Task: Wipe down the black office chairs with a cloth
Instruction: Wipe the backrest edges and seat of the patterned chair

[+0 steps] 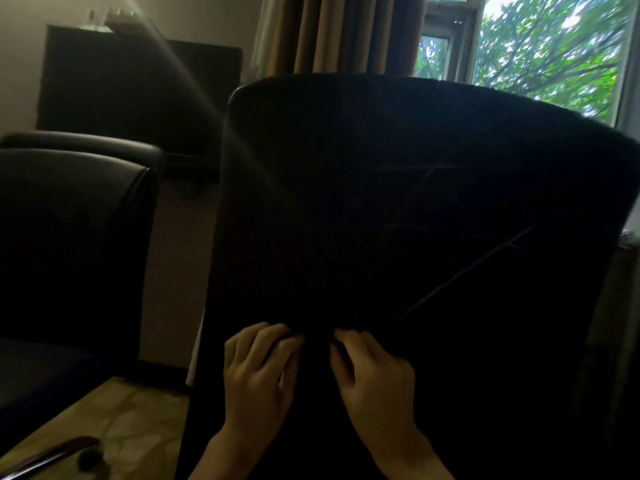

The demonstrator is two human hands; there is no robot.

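Dim daylight from a window (550, 46) with trees beyond it, and brown curtains (339, 32) beside it, leave the room dark and the black surfaces hard to read.

Filling the middle of the view is the back of a black office chair (398, 209), seen from behind, upright and close to the person. Faint pale lines cross its dark surface; whether they are scratches, seams or dust I cannot tell. Both hands are low on this backrest, side by side. The left hand (258, 372) has its fingers curled, tips against the black surface, and the right hand (372, 368) likewise curls inward toward it. They seem to pinch or gather something dark between them, but each grip is too deep in shadow to say what it holds. No cloth can be made out.

A second black chair (69, 220) stands to the left, apart from the first, with a dark cabinet (138, 91) behind it by the wall and tiled floor (138, 420) below.

By my reading, the work is on the lower back of one chair; nothing shows which parts are already wiped, and the second chair probably remains.
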